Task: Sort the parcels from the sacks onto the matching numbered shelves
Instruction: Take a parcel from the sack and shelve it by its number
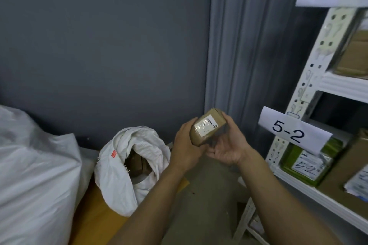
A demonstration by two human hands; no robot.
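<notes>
A dark grey wall (99, 45) fills the space beyond the fingers (215, 152). Far to their left lies a large, full white sack (35, 165). Just left and below them a smaller sack (123, 175) stands open, brown packages (137, 162) showing inside. To their right rises a white shelf rack (310, 77), its front post close by, carrying a paper sign (292, 129) reading 5-2, with a green parcel (304, 162) behind it. Both hands hold a small brown parcel (207, 127) in mid-air, clear of sack and rack. The left hand (185, 145) wraps its left end. The right hand (229, 143) cups it from beneath, thumb on its top edge. Bare floor (209, 195) lies open below.
</notes>
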